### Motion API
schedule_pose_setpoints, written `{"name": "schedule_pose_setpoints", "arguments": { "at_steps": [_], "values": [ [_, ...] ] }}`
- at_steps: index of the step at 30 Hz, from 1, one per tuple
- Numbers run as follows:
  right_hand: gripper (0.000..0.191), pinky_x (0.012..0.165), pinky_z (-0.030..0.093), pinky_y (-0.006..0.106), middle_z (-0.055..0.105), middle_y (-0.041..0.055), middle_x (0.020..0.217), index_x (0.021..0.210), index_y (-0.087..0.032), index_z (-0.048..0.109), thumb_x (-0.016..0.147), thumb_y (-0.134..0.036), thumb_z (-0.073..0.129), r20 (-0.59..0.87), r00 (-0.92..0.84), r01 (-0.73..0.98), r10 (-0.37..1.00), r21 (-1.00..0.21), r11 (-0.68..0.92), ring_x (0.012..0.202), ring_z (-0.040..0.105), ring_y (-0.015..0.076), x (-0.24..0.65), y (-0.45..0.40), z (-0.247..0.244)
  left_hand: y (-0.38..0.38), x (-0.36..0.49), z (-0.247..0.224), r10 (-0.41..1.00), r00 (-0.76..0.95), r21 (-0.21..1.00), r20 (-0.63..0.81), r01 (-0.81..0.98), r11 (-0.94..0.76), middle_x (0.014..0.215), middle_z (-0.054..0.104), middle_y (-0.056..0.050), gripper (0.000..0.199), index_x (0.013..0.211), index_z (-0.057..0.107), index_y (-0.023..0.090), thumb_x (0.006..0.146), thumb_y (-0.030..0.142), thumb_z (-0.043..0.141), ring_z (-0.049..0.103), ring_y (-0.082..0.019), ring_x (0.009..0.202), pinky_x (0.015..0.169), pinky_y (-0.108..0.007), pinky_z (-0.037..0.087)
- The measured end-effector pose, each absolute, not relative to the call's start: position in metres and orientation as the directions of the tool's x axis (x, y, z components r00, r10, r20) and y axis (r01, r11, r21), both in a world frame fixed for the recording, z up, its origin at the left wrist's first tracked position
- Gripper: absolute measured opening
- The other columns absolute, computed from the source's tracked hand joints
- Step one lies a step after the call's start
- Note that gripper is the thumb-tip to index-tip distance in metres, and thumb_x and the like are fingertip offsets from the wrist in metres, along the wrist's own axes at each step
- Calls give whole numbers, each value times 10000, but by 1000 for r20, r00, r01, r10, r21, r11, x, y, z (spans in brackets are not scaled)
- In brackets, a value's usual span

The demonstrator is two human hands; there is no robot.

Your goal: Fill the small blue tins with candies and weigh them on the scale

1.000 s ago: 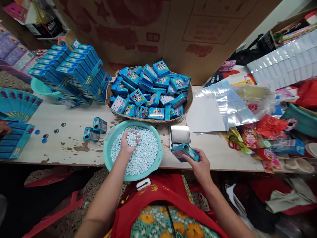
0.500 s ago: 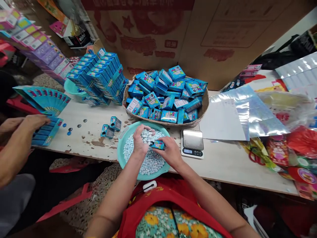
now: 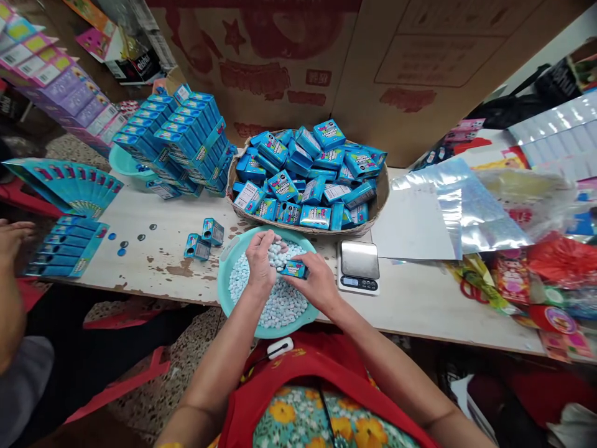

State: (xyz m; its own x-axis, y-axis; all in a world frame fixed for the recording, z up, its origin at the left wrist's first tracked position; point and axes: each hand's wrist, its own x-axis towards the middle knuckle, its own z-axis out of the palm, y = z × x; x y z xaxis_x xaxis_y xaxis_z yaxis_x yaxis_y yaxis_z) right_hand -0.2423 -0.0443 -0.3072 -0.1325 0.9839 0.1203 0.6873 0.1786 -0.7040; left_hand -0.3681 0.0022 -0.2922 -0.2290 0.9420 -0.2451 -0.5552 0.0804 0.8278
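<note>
A turquoise basin (image 3: 224, 280) full of small pale-blue candies (image 3: 280, 309) sits at the table's front edge, under both hands. Over its middle, my right hand (image 3: 317, 281) grips a small blue candy box (image 3: 293, 268), lying on its side with one end towards the other hand. My left hand (image 3: 261, 264) is cupped around a handful of the pale candies (image 3: 278, 249), right at that end of the box. To the left on the table stand two more small blue boxes (image 3: 213, 231).
Behind the basin, a cardboard tray (image 3: 303, 228) holds many blue boxes. A digital scale (image 3: 359, 267) is at the right, beside white sheets (image 3: 415, 221). Stacked blue boxes (image 3: 191, 137) stand at the back left. A co-worker's hand (image 3: 13, 239) is at the far left.
The handful in my left hand has shrunk slightly, its fingers closing further by the box end. The co-worker's hands have drawn back left from the row of blue boxes.
</note>
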Motion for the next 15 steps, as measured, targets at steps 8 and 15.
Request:
{"name": "schedule_pose_setpoints", "arguments": {
  "at_steps": [8,15],
  "values": [
    [356,804,449,359,648,52,937,989,-205,636,693,-346,775,124,-115,633,986,-756,169,910,570,241,-241,-45,-305,2,-365,-290,958,-224,855,-181,-517,40,630,533,30,211,723,515,154,765,306,654,561,-98,547,584,-250,495],
    [350,798,446,357,651,45,924,976,-210,644,681,-335,785,127,-106,621,986,-766,165,896,572,237,-241,-45,-305,-4,-365,-290,956,-237,872,-173,-487,37,656,553,21,192,767,529,164,784,326,629,574,-108,558,579,-255,500]
  ]
}}
